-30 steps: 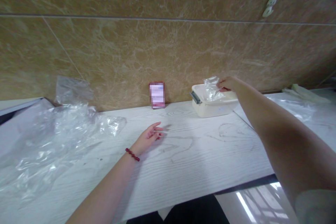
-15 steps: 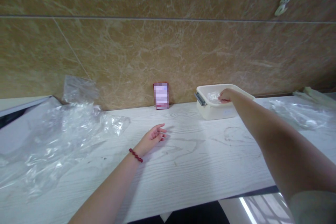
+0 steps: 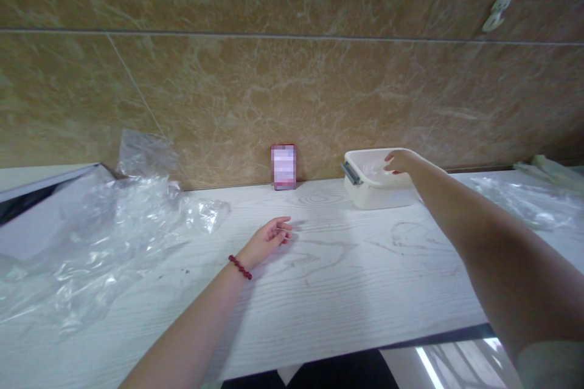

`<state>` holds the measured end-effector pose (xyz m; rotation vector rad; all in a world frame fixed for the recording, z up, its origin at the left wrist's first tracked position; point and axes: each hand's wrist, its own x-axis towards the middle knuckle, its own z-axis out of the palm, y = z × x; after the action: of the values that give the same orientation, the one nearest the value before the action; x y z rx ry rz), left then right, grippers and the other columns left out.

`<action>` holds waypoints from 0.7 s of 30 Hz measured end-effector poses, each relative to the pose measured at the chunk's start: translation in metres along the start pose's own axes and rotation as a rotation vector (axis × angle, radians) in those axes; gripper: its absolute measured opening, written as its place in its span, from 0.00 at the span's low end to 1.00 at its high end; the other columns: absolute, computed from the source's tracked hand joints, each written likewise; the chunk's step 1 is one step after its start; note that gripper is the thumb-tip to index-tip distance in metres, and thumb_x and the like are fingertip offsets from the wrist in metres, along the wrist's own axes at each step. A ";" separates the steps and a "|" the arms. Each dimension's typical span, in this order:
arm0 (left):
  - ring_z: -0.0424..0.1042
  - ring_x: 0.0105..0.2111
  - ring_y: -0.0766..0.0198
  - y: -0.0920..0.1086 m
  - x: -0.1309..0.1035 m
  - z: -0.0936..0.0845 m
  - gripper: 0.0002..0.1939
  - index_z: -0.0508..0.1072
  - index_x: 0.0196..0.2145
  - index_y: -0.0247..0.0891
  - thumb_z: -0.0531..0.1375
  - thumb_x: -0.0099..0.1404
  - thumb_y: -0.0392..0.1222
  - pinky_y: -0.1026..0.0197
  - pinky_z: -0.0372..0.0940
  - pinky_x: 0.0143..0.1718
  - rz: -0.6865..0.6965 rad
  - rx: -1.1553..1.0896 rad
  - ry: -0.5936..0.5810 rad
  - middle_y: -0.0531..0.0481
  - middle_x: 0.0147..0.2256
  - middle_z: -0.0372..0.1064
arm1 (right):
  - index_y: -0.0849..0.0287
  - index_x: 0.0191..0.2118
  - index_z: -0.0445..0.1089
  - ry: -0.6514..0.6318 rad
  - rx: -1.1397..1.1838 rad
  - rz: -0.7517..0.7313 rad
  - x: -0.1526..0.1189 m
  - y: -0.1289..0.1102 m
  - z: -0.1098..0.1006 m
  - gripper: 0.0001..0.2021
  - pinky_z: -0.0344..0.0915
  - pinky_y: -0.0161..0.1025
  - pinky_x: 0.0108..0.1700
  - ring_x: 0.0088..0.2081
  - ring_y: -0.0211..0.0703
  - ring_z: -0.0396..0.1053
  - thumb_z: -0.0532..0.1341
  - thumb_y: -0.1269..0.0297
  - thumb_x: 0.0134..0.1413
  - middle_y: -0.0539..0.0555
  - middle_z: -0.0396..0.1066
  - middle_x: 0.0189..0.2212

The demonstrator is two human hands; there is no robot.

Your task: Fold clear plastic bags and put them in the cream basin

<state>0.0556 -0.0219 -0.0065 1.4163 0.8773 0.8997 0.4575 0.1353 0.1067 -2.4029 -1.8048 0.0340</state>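
Observation:
My left hand (image 3: 268,239), with a dark red bead bracelet (image 3: 239,267) at its wrist, hovers or rests just over the white wood-grain table (image 3: 314,310). Its fingers are loosely bent and apart, holding nothing. At the right, my right hand (image 3: 398,161) is over the opening of a cream plastic bin (image 3: 381,197) with a grey clip handle (image 3: 351,173). Its fingers are parted, and nothing shows between them. Some clear plastic (image 3: 371,169) lies inside the bin just left of the fingertips; the bin's far interior is partly hidden by my arm.
A phone (image 3: 283,167) in a red case leans against the brown marble wall (image 3: 255,97). Crumpled clear plastic bags (image 3: 132,219) cover the left side beside a white box-like object (image 3: 50,213). More clear plastic (image 3: 529,200) lies at the right. The table's front edge faces me.
My right hand has risen slightly off the clear plastic in the bin, and its fingers have parted. My left hand keeps about the same place; the view has shifted a little.

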 end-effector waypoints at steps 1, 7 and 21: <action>0.65 0.35 0.68 0.000 0.000 0.000 0.19 0.60 0.46 0.38 0.56 0.56 0.41 0.58 0.60 0.40 0.000 -0.002 0.001 0.46 0.39 0.63 | 0.65 0.38 0.68 0.000 0.013 0.015 -0.002 0.000 -0.005 0.14 0.58 0.32 0.27 0.20 0.34 0.65 0.60 0.70 0.41 0.54 0.70 0.24; 0.65 0.34 0.68 0.000 0.001 0.002 0.18 0.61 0.44 0.36 0.57 0.55 0.41 0.58 0.60 0.40 -0.001 -0.045 0.002 0.45 0.38 0.64 | 0.70 0.34 0.70 0.136 0.037 0.018 -0.028 -0.013 -0.044 0.15 0.53 0.34 0.28 0.25 0.34 0.65 0.50 0.66 0.49 0.59 0.69 0.25; 0.66 0.31 0.70 -0.003 0.002 0.001 0.16 0.65 0.41 0.35 0.57 0.55 0.42 0.61 0.62 0.37 0.039 0.002 0.008 0.48 0.33 0.64 | 0.62 0.31 0.69 0.305 0.637 -0.366 -0.128 -0.124 -0.037 0.09 0.59 0.30 0.27 0.23 0.33 0.64 0.56 0.65 0.42 0.50 0.68 0.22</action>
<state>0.0569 -0.0202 -0.0093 1.4367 0.8597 0.9350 0.3068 0.0428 0.1503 -1.5399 -1.7221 0.1665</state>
